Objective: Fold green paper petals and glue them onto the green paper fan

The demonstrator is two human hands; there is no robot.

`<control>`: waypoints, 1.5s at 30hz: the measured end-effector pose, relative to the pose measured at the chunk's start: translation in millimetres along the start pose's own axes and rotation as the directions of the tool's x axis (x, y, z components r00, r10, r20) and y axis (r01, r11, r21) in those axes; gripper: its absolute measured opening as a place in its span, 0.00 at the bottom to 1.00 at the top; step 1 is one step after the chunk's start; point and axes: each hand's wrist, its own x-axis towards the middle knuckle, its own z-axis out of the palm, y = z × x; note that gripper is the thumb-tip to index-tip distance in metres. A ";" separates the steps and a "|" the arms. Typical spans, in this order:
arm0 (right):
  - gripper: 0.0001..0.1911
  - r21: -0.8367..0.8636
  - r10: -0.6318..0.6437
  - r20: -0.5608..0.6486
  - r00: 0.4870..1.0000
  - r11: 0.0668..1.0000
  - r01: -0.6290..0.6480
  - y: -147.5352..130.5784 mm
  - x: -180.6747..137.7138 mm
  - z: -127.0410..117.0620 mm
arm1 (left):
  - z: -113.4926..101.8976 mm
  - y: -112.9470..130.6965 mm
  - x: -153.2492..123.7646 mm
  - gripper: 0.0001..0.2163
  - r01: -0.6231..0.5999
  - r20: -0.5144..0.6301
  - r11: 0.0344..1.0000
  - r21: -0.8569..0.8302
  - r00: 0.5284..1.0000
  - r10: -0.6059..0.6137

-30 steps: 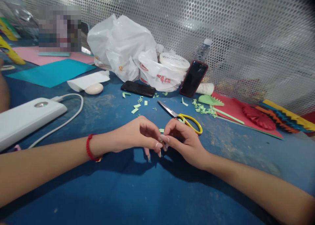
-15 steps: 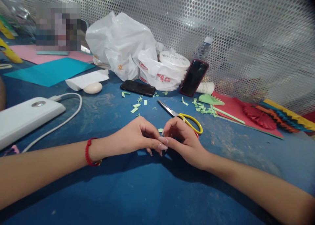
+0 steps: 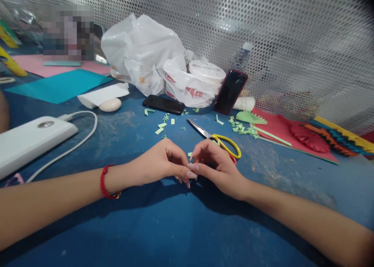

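My left hand (image 3: 168, 162) and my right hand (image 3: 217, 167) meet above the middle of the blue table (image 3: 140, 228), thumbs and fingertips pinched together. Whatever they pinch, if anything, is too small or too hidden to name. Just behind my right hand lies a pair of scissors (image 3: 206, 132) with yellow handle loops, the blades pointing away to the left. Small light-green paper scraps (image 3: 160, 130) are strewn beyond my hands. A red braided bracelet (image 3: 103, 183) circles my left wrist.
A white power bank (image 3: 35, 142) with a cable is at left. Behind are a black phone (image 3: 163, 104), white plastic bags (image 3: 146, 53) and a propped phone (image 3: 230, 92). Red paper (image 3: 271, 129) with folded paper fans lies right. Blue paper (image 3: 61, 85) lies far left.
Both pinched hands have shifted very slightly to the left, with small movements of the fingertips. The things on the table stay where they were.
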 end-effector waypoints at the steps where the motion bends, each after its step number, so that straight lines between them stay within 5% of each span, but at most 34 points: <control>1: 0.08 0.000 -0.002 -0.001 1.000 1.000 0.002 0.0 0.3 0.0 | 0.1 0.2 0.1 0.03 -0.004 0.000 1.000 0.003 1.000 0.004; 16: 0.09 0.147 0.030 -0.042 0.999 0.989 -0.023 -0.5 2.2 2.6 | 0.2 -0.2 0.5 0.06 -0.030 0.013 0.999 -0.020 0.999 0.031; 20: 0.12 -0.015 0.030 -0.034 0.999 0.999 -0.030 -1.4 1.8 2.8 | 0.6 -0.2 0.8 0.06 -0.011 0.017 1.000 -0.019 1.000 0.012; 25: 0.16 -0.295 -0.020 0.116 0.993 0.954 0.054 -3.8 0.8 2.4 | 0.3 -2.0 0.8 0.04 -0.021 0.032 1.000 0.001 0.999 0.021; 33: 0.13 -0.303 -0.106 0.227 0.968 0.937 0.174 -6.8 0.5 0.8 | -0.4 -7.1 0.5 0.02 -0.038 0.112 0.999 -0.014 0.993 0.040; 42: 0.12 -0.328 -0.277 0.166 0.946 0.890 0.318 -6.6 -5.1 4.4 | 7.4 -3.5 -2.1 0.04 -0.010 0.169 0.980 -0.199 0.985 0.045; 45: 0.11 -0.383 -0.363 0.179 0.915 0.830 0.404 -5.0 -8.0 5.2 | 10.6 0.0 -8.3 0.06 -0.043 0.141 0.993 -0.113 0.988 0.059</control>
